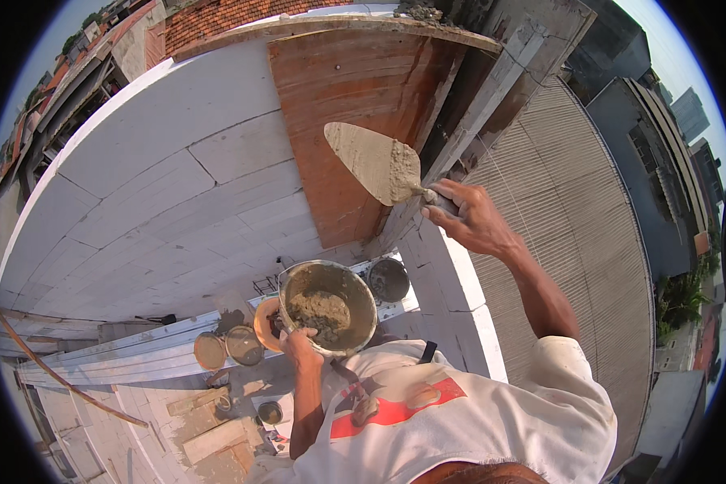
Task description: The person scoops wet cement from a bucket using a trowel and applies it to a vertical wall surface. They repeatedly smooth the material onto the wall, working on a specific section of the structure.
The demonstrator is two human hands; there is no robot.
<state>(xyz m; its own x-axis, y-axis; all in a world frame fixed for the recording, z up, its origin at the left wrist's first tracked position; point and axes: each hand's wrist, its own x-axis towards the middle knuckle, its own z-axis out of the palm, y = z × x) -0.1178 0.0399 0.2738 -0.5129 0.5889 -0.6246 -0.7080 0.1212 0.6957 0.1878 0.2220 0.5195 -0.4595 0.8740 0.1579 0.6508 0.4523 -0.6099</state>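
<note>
Fingers (pixel 448 194) grip a mortar-coated trowel (pixel 375 163) against the white block wall (pixel 161 202).

- The trowel (pixel 377 164) has a pointed metal blade smeared grey with mortar. It is held up in the right hand (pixel 466 216) by its handle, blade flat and tip pointing up-left, in front of the reddish board.
- The bucket (pixel 327 307) is a round metal pail, grey-crusted inside, with a lump of wet mortar at the bottom. The left hand (pixel 300 345) grips its near rim, close to the chest.
</note>
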